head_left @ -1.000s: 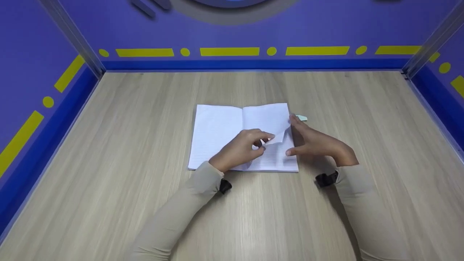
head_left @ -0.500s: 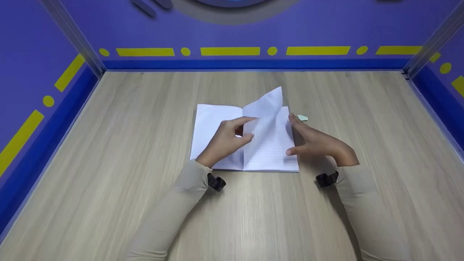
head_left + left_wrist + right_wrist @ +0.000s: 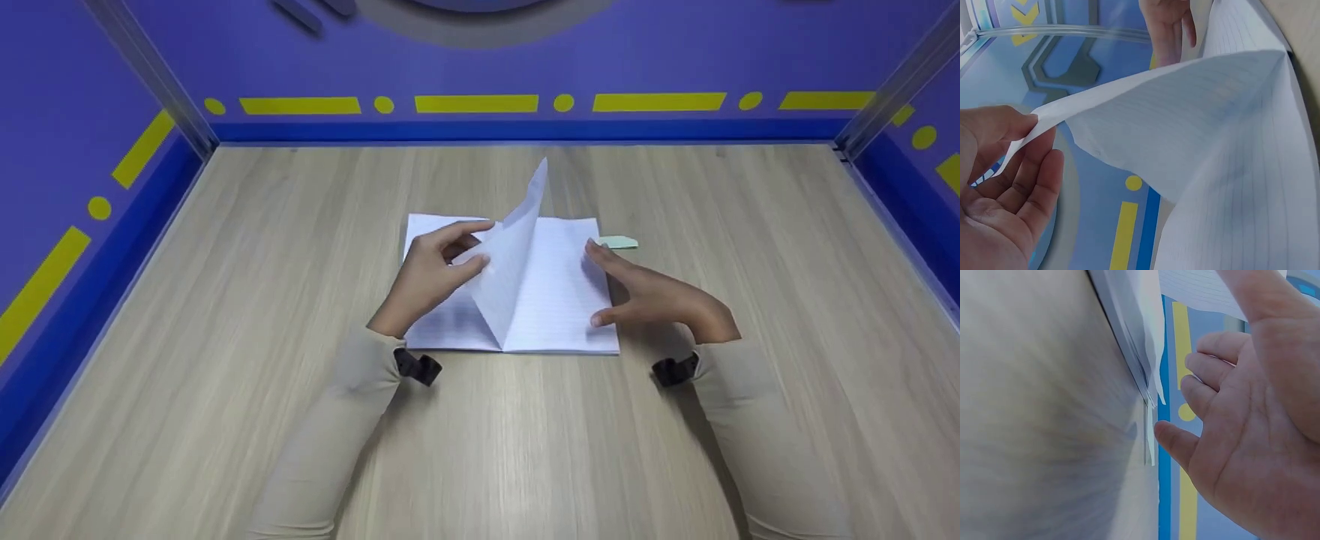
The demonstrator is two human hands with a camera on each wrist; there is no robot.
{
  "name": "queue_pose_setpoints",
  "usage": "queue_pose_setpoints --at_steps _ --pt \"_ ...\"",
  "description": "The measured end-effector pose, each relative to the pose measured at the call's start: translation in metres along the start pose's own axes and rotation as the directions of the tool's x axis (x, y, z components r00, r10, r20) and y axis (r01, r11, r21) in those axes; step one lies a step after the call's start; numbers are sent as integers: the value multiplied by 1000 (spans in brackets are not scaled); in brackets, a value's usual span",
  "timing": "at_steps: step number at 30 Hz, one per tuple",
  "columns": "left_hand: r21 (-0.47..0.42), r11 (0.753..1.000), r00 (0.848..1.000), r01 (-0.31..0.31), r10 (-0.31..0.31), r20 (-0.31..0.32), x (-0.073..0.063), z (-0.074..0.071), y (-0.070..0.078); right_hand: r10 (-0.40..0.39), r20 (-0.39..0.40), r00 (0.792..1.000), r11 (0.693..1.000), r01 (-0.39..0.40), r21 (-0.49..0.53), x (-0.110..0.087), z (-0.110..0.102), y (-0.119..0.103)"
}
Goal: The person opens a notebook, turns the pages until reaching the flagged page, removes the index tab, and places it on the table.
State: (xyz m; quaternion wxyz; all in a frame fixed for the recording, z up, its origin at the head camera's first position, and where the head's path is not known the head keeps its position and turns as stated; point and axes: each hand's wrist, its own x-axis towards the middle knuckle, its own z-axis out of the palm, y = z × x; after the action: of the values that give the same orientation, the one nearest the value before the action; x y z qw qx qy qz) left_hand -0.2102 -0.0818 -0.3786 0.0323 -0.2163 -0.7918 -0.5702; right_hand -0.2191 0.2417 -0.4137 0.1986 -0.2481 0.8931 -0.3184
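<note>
An open notebook (image 3: 566, 300) with lined white pages lies on the table. One page (image 3: 510, 262) stands up from the fold, its free edge bent to the left. My left hand (image 3: 427, 274) pinches that edge between thumb and fingers; the left wrist view shows the page (image 3: 1145, 112) stretching from the thumb to the fold. My right hand (image 3: 649, 300) is spread at the notebook's right edge, its fingertips over the margin of the right page. In the right wrist view the right hand (image 3: 1241, 410) has its palm bare, with nothing in it.
A pale green tab (image 3: 620, 242) sticks out from the notebook's right side, just beyond the right fingertips. The wooden table (image 3: 300, 225) is bounded by blue panels (image 3: 480, 75) with yellow marks at the back and both sides.
My left hand has moved left and away from me, carrying the page from the right side up past the fold. The right hand has stayed almost in place.
</note>
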Motion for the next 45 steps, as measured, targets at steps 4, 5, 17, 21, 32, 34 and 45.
queue_pose_setpoints --at_steps 4,5,17,21,32,34,45 --pt "29 1000 1000 7 -7 -8 -2 -6 -1 6 7 1000 1000 -6 1 0 0 0" --pt "31 999 1000 10 -9 -12 -2 -7 -2 8 11 1000 1000 -8 1 0 0 0" --pt "93 994 998 64 -63 -8 -6 -16 -11 29 33 999 1000 -28 -12 0 1 0" --pt "136 990 1000 28 -28 1 -7 -18 -14 46 34 998 999 -45 -13 0 1 -1" --pt "315 949 999 -25 14 38 -8 -21 -22 53 35 998 998 -52 -35 1 2 -3" --pt "373 927 998 -31 11 56 -9 -22 -22 53 34 998 998 -52 -38 1 2 -3" --pt "594 804 919 21 -250 306 -12 -29 -33 21 64 998 999 -19 -42 4 7 -2"
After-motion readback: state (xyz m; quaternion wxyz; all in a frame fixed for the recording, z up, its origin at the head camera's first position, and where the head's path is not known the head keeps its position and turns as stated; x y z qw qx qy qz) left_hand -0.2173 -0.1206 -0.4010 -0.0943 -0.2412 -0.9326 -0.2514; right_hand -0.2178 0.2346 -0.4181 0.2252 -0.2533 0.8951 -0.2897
